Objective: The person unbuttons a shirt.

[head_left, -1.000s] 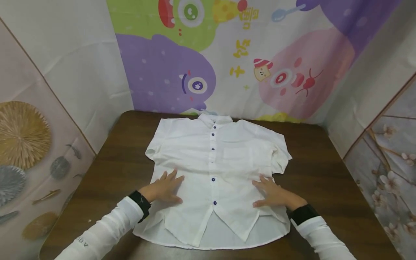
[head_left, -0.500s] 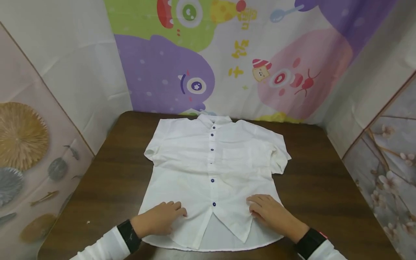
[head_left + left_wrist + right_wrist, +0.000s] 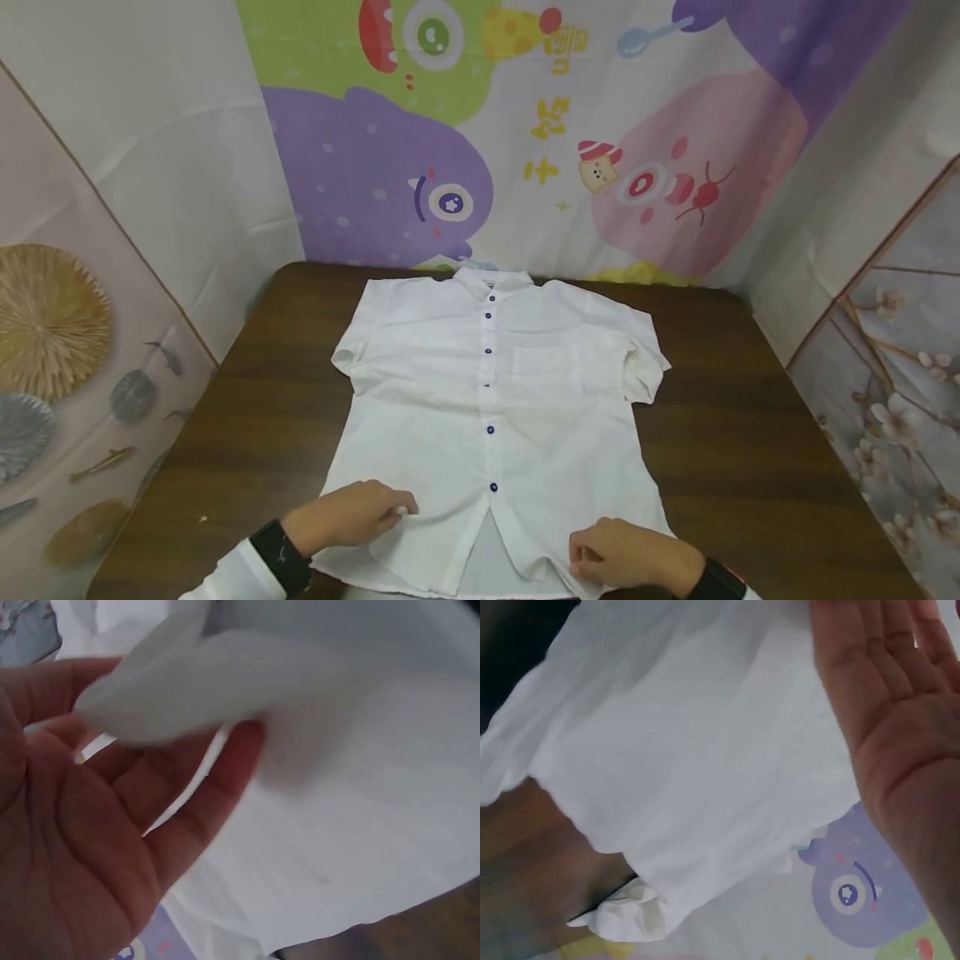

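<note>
A white short-sleeved button-up shirt (image 3: 435,417) lies front side up on the brown table (image 3: 720,450), collar at the far edge. Dark blue buttons run down its front. My left hand (image 3: 348,515) pinches the cloth of the lower front at the left; a fold of it passes between thumb and fingers in the left wrist view. At the right, my right hand (image 3: 626,554) has its fingers curled on the hem, and the cloth beside it is lifted in a ripple. The right fingertips are out of frame in the right wrist view.
A cartoon-print curtain (image 3: 390,175) hangs behind the far table edge. Printed panels flank the table, one with gold discs (image 3: 52,325) at the left, one with blossoms (image 3: 896,417) at the right. Both wrists wear black bands (image 3: 281,557).
Both hands have slid from the shirt's middle toward its near hem, and their spread fingers have curled onto the cloth. The front hem at the right has risen into a ripple.
</note>
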{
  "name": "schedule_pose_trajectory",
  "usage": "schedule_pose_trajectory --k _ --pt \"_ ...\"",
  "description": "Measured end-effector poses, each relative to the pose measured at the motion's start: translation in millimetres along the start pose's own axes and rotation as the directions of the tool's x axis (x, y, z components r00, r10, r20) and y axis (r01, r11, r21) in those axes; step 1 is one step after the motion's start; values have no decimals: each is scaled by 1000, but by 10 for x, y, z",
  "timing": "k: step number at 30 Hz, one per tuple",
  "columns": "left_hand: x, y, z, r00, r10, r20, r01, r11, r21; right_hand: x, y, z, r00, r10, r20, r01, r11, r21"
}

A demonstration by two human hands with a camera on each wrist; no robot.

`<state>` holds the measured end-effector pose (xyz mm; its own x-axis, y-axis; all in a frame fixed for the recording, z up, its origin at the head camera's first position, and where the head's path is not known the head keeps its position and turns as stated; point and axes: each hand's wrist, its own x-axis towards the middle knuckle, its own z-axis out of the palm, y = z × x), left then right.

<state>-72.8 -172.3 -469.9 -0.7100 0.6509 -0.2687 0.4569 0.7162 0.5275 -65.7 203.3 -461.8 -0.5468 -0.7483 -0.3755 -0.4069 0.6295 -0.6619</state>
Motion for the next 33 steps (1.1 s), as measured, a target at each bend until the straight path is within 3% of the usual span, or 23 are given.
schedule_pose_trajectory --k 3,6,10,15,21,25,26,30,33 --pt "-14 -5 -35 999 -24 27 24 1000 -14 10 -14 -44 996 78 42 -79 997 22" --pt "-19 24 -116 998 -41 46 41 999 3 -13 -90 -240 992 125 16 -125 992 7" --pt "-14 110 -276 997 -72 24 72 997 13 -50 -234 -581 981 155 -116 -161 986 -47" --pt "18 242 -444 994 -51 -92 55 998 41 -30 -416 -862 935 135 -327 -177 979 -102" --pt "123 376 -475 969 41 -245 -21 996 86 140 -594 -762 840 60 -540 -177 970 -169" --pt "212 484 -418 944 38 -329 -5 995 102 345 -623 -517 806 -7 -592 -164 958 -234" --pt "230 511 -400 935 36 -352 3 994 112 393 -624 -448 805 -17 -593 -160 956 -245" --pt "291 572 -302 894 42 -446 26 989 146 552 -596 -214 844 -4 -536 -147 960 -239" --pt "325 580 -227 874 35 -484 39 989 143 639 -589 -86 876 62 -478 -182 961 -208"
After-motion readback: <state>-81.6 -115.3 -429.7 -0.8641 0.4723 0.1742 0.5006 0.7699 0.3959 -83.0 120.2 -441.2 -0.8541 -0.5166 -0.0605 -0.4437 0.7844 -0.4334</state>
